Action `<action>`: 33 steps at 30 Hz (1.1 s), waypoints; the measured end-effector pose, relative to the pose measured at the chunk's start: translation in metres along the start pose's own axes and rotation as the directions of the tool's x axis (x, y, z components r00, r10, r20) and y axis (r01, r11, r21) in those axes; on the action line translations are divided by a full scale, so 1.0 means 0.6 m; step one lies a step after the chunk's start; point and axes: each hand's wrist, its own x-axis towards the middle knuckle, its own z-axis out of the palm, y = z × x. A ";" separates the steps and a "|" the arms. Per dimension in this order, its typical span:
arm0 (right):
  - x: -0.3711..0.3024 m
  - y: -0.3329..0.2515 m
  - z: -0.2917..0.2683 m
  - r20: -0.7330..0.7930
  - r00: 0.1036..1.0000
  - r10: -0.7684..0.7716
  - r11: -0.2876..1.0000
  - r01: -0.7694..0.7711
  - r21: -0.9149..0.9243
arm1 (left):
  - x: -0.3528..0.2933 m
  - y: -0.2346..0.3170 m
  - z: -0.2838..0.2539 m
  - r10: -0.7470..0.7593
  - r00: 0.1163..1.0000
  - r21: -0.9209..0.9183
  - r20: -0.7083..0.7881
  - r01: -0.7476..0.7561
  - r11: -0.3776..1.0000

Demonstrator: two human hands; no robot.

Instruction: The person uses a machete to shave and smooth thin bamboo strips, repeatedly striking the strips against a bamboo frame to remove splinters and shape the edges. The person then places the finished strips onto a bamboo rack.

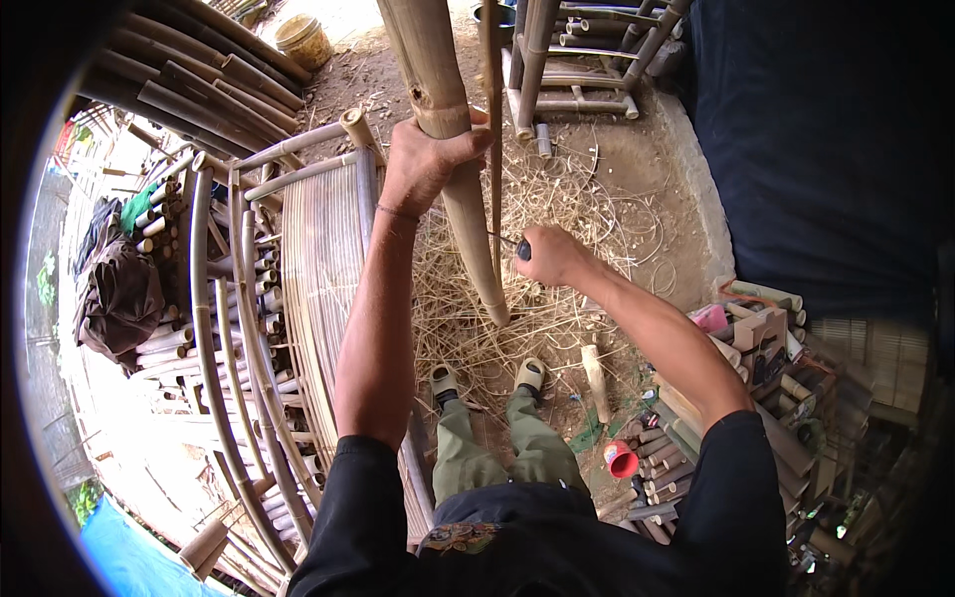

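Note:
My left hand (433, 164) is wrapped round a thick bamboo pole (470, 224), which slants down from the top edge to a lower end above the littered ground. Along the pole's right side runs a narrow dark strip (494, 129); whether it is joined to the pole I cannot tell. My right hand (552, 257) is closed on the black handle of a thin-bladed tool (523, 249). Its slim metal part points left and reaches close to the strip and the pole; contact there is too small to make out.
Bamboo shavings (557, 328) cover the ground around my feet. On the left stands a slatted bamboo bench (318, 249), with stacked poles beyond. A bamboo frame (587, 80) is at the far right. Nearer right are a short bamboo piece (595, 383), a red cup (622, 459) and piled offcuts (671, 458).

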 end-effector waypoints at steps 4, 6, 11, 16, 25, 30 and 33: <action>-0.015 -0.021 0.008 0.089 0.987 0.136 0.911 -0.160 0.380 | 0.004 -0.012 -0.004 0.048 0.998 -0.014 -0.039 -0.048 0.999; -0.020 -0.045 0.009 0.020 0.995 0.093 0.936 -0.094 0.338 | 0.001 -0.019 -0.013 0.050 0.997 -0.033 -0.055 -0.052 0.998; 0.027 0.054 0.251 -0.222 0.974 0.043 0.854 0.080 0.515 | 0.002 -0.022 -0.029 0.115 0.992 -0.013 -0.048 -0.116 0.993; 0.085 0.231 0.464 0.157 0.961 0.230 0.915 -0.268 0.302 | 0.041 -0.062 -0.059 0.220 0.975 0.050 -0.023 -0.218 0.975; 0.070 0.294 0.405 0.354 0.858 0.371 0.832 -0.477 0.285 | 0.014 -0.292 0.039 -0.090 0.899 0.125 0.428 0.040 0.991; 0.089 0.333 0.392 0.298 0.905 0.302 0.932 -0.346 0.107 | 0.063 -0.294 0.073 -0.116 0.867 0.086 0.484 0.085 0.993; 0.112 0.342 0.380 0.233 0.913 0.336 0.939 -0.306 -0.156 | 0.082 -0.315 0.068 -0.170 0.908 0.080 0.383 0.151 0.985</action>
